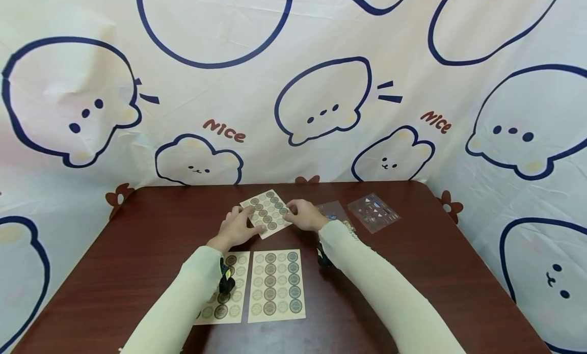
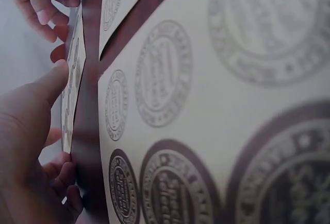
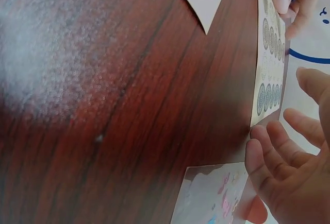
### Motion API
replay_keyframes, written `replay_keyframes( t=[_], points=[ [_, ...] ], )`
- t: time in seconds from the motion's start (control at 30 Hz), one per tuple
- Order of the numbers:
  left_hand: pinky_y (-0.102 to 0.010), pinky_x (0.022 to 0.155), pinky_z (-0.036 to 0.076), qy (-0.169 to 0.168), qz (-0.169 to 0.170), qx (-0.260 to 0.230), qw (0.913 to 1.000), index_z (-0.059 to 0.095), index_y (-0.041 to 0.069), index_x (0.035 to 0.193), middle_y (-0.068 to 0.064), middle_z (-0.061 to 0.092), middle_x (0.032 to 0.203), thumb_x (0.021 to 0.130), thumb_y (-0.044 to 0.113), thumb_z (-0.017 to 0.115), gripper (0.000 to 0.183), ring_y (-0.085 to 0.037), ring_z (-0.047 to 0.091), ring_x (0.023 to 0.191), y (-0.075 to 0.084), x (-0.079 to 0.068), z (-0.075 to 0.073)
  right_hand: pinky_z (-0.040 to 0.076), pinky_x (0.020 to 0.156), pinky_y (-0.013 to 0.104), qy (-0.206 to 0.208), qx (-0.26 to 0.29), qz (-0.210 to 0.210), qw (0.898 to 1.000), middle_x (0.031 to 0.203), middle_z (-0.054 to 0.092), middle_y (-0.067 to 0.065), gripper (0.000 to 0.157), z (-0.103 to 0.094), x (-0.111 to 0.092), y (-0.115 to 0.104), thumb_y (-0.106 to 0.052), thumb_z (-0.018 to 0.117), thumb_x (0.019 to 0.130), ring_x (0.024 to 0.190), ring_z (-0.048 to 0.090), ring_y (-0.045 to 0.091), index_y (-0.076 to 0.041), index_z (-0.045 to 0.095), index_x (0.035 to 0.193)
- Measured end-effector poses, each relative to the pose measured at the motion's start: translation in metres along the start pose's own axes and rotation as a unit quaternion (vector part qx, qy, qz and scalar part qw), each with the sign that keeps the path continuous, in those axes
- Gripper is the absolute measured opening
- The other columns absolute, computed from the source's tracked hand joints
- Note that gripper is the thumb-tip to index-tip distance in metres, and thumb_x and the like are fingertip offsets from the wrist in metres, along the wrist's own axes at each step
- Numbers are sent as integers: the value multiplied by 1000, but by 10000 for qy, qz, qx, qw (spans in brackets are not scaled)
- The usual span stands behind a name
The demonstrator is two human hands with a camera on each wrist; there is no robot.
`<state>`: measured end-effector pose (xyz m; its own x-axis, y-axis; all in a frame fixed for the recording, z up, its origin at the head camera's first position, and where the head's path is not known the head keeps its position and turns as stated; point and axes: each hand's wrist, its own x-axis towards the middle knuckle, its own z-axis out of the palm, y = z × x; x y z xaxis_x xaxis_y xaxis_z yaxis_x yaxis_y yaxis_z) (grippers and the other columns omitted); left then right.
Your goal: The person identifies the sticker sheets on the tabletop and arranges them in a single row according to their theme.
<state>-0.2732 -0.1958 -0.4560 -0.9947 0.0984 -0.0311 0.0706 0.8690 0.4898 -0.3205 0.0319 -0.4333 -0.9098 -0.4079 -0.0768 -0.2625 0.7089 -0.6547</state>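
Observation:
A cream sheet of round stickers (image 1: 267, 211) is tilted at the back middle of the table. My left hand (image 1: 234, 227) pinches its left side, the thumb (image 2: 58, 77) over the printed face and other fingers behind the edge. At the sheet's right side is my right hand (image 1: 305, 215). In the right wrist view the right fingers (image 3: 278, 152) are loosely bent at the sheet's corner, the thumb (image 3: 312, 83) spread apart from them. Two more sticker sheets lie nearer: one (image 1: 277, 285) in the middle, another (image 1: 236, 295) partly under the left forearm.
A clear sheet with small colourful stickers (image 1: 373, 212) lies at the back right. Another clear sheet (image 1: 332, 210) beside it is partly hidden by the right wrist. A printed cloth (image 1: 257, 99) hangs behind the dark red wooden table (image 1: 137, 272).

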Motion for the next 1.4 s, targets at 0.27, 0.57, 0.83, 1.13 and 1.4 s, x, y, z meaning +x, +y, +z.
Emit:
replay_keyframes(
  t=[0.27,0.57,0.83,1.13,1.4],
  points=[
    [-60,101,38,6,-28,-177,9998,42,9,153,-24,38,148,93,48,68,77,-42,43,128,0,2,1,52,87,36,-29,-56,42,10000,114,67,11,46,2,3,-2,-24,64,100,94,62,19,-3,56,140],
    [-61,100,40,-73,-176,-174,9997,44,9,152,-26,38,147,90,41,75,76,-43,44,126,1,3,-2,52,87,35,-63,-92,9,9999,115,67,11,48,5,6,-4,-24,64,100,94,62,18,-3,55,141],
    [-60,104,39,-300,-288,-295,9987,46,9,151,-25,37,149,88,34,79,75,-42,42,131,0,4,-5,52,94,40,-195,-123,-79,9997,124,65,14,49,6,4,-4,-23,65,99,105,62,23,-3,54,142],
    [-65,111,33,-556,-109,-644,9963,47,8,151,-26,30,156,89,24,79,72,-47,34,140,-4,3,-9,46,110,44,-531,-259,-217,9980,140,57,19,64,9,3,-3,-19,75,92,126,57,30,-4,49,148],
    [-62,114,35,-659,-64,-794,9946,46,6,151,-26,27,159,88,18,78,72,-47,31,141,-5,4,-10,41,112,42,-681,-134,-388,9968,144,49,22,69,10,7,4,-17,77,90,122,51,29,-3,46,151]
  ],
)
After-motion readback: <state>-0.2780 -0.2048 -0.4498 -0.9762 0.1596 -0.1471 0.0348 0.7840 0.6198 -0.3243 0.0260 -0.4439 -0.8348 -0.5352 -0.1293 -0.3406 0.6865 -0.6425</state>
